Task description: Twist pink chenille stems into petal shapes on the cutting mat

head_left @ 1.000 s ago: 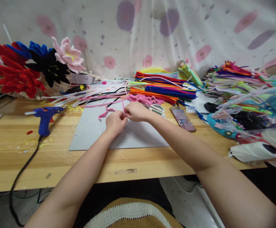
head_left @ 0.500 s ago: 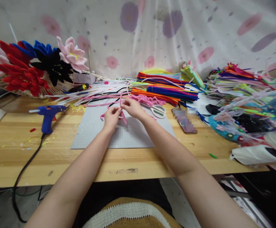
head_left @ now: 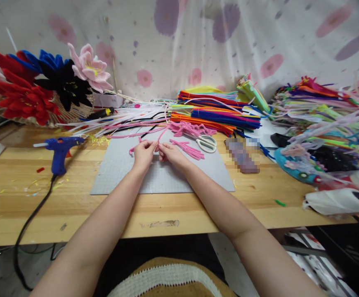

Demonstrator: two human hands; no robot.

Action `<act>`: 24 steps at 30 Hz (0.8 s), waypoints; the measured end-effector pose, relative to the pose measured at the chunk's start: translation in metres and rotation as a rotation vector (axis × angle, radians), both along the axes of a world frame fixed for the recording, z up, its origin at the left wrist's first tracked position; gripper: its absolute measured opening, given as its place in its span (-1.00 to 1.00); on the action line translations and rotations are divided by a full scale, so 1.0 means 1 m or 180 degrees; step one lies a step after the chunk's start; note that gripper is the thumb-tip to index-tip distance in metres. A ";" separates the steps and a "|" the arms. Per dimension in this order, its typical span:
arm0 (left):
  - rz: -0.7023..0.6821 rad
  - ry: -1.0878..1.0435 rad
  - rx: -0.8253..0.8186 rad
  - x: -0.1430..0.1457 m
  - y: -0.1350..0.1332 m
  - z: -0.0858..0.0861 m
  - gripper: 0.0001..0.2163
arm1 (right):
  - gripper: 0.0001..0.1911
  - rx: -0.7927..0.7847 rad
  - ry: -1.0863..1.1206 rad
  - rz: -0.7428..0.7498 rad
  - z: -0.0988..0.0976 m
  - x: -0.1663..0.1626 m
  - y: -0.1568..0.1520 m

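Pink strand [head_left: 161,135], one visible, fills two pinched grips: left hand [head_left: 144,154] and right hand [head_left: 171,154].

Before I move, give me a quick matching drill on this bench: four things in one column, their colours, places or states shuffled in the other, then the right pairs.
1. Glue gun
2. Scissors
3. Mat
4. Fingers

A. Grey, flat on the table
B. Close together at a pink stem
C. Blue, left of the mat
D. Pale-handled, beside the pink strips

Pairs: 1-C, 2-D, 3-A, 4-B
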State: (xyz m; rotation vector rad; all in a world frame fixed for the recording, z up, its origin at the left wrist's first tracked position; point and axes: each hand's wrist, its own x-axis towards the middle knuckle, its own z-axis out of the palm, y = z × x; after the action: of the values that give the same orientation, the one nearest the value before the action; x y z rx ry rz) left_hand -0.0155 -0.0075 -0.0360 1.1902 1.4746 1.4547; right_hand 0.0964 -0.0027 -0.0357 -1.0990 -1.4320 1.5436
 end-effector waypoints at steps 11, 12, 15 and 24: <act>-0.0831 0.3419 0.1811 -0.031 0.000 0.022 -0.89 | -0.71 0.0627 -0.1104 0.0679 0.017 0.039 0.004; -0.0860 0.3466 0.1754 -0.031 0.001 0.021 -0.89 | -0.71 0.0641 -0.1061 0.0673 0.016 0.041 0.005; -0.0718 0.3469 0.1499 -0.029 0.001 0.018 -0.87 | -0.69 0.0659 -0.0906 0.0644 0.013 0.042 0.006; -0.0908 0.3442 0.1488 -0.024 -0.006 0.019 -0.82 | -0.62 0.0880 -0.1180 0.0686 0.017 0.035 0.002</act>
State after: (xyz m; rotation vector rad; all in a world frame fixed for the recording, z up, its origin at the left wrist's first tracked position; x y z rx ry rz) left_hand -0.0391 -0.0136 -0.0170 2.6221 1.4977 0.9737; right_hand 0.1311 -0.0005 -0.0189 -1.1280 -2.0048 1.2719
